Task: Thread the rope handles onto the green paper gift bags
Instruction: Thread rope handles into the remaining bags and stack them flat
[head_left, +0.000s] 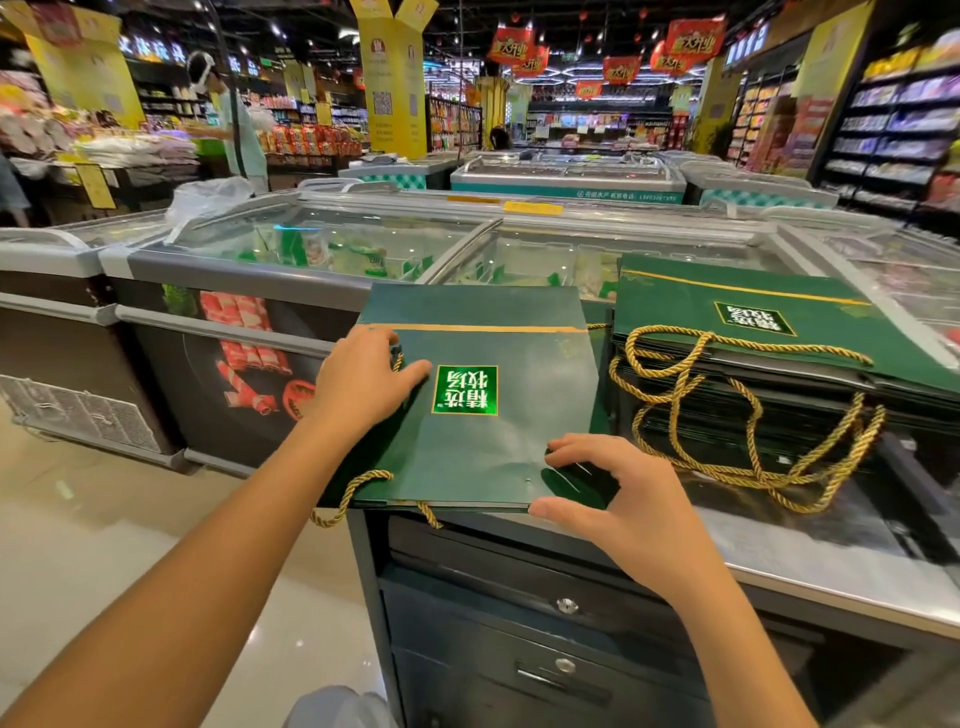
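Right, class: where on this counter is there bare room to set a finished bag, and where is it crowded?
Bare: the counter strip right of the right hand, nearer than the ropes; also the freezer lid behind the bag. Crowded: the gap between bag and stack.

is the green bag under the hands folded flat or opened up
Folded flat. The green bag lies thin on the counter, label up; left hand rests on it, right hand holds its near corner.

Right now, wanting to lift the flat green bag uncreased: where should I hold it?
Likely the green bag at its near right corner, from the near side: it lies flat, but that edge reaches the counter edge, so a thumb slips under with fingers on top, as the right hand does.
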